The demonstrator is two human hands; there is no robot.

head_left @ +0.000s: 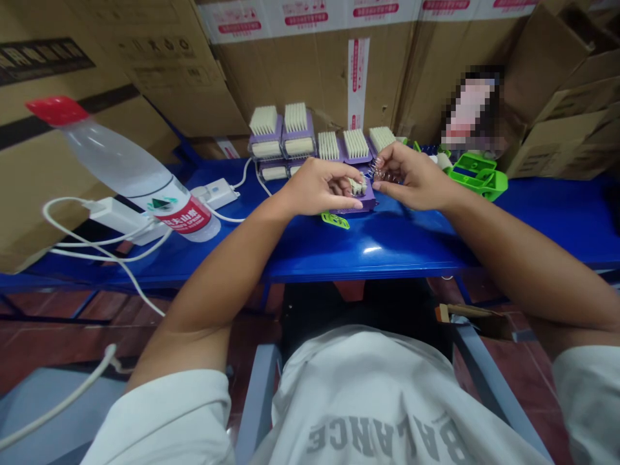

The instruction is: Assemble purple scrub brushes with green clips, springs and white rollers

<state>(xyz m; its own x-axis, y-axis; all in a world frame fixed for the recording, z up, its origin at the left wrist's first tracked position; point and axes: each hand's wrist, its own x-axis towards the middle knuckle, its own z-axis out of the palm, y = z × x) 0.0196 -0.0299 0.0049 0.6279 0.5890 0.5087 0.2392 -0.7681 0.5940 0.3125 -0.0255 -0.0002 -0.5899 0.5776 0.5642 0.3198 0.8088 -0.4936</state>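
My left hand curls over a small purple block that carries cream ridged pieces. Its thumb lies along the block's near side. Thin coiled metal springs are pinched in my right hand, just right of the block. Some of the coils touch or overlap my left fingertips' side; exactly how many there are is hard to tell. By the block's near left corner a flat green plastic piece lies on the blue table.
Behind my hands stand purple blocks with cream ridged tops, some stacked. Green plastic frames lie to the right. A tilted-looking water bottle, white adapters and cables are at left. Cardboard boxes line the back of the blue table.
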